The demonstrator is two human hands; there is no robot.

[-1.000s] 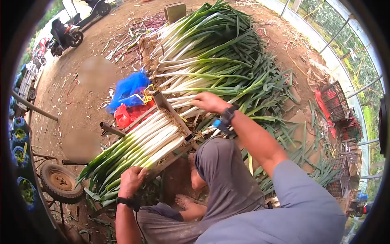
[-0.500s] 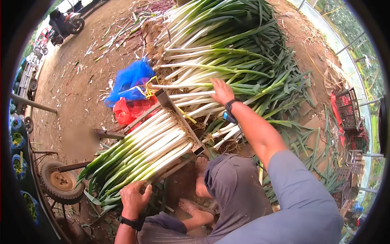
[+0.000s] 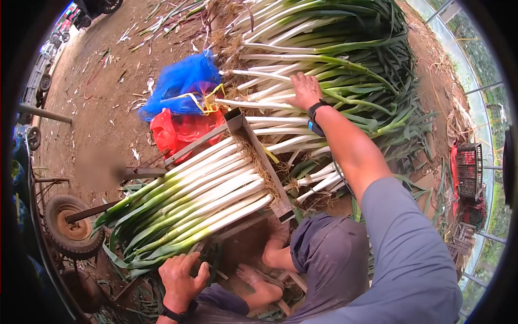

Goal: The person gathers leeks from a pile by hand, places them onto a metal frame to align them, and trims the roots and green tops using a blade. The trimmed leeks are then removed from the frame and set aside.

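Long leeks (image 3: pixel 302 56) lie in a big heap, white stalks to the left and green leaves to the right. My right hand (image 3: pixel 305 90) reaches over the heap, fingers bent round leek stalks; the palm side is hidden. A row of leeks (image 3: pixel 208 186) lies side by side on a metal rack (image 3: pixel 263 162), roots against its upright end plate and leaves to the lower left. Below the leafy end, near the rack's lower edge, my left hand (image 3: pixel 182 278) is held with thumb and fingers apart, holding nothing visible.
Blue netting (image 3: pixel 186 81), a red plastic bag (image 3: pixel 175 135) and yellow string (image 3: pixel 205 102) lie left of the heap. A wheel (image 3: pixel 73 227) stands at lower left. Loose leeks (image 3: pixel 321 181) lie beyond my knees. Crates (image 3: pixel 469 170) stand at the right.
My right hand has moved up and slightly right over the heap, onto stalks farther back. The left hand stays near the rack's lower edge. The view has shifted, with the rack appearing farther right.
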